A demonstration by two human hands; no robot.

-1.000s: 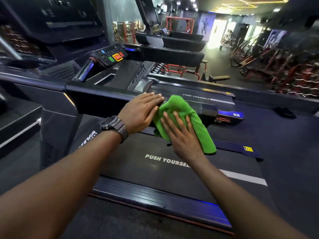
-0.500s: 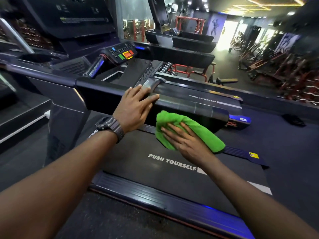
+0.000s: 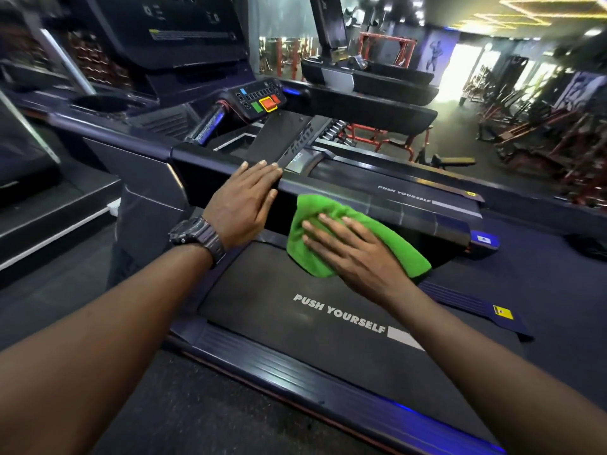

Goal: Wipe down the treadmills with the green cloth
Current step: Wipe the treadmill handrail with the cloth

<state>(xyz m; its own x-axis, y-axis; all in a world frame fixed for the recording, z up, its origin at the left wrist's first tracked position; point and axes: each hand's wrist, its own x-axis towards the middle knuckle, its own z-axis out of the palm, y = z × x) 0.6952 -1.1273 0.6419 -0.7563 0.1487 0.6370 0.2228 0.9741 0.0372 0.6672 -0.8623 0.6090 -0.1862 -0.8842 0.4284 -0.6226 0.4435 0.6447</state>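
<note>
Three treadmills show, one behind another: the nearest treadmill (image 3: pixel 295 330) fills the middle, its dark belt printed with white lettering, a second treadmill (image 3: pixel 410 192) lies just beyond it with the same lettering, and a third treadmill (image 3: pixel 368 77) stands farther back. The nearest one has one long side rail (image 3: pixel 394 205) running across the view, and one control panel (image 3: pixel 259 99) with a green, a red and a yellow-edged button. One round cup holder (image 3: pixel 98 105) sits in the console to the left; its inside is dark and what it holds cannot be told. One green cloth (image 3: pixel 328 211) lies bunched against the near face of the rail, over the belt's far edge. The right hand (image 3: pixel 354 254) presses on the cloth with straight, slightly spread fingers. The left hand (image 3: pixel 243 201) rests flat on the rail just beside the cloth, fingers straight and close together. One dark wristwatch (image 3: pixel 197 236) sits on the left wrist.
</note>
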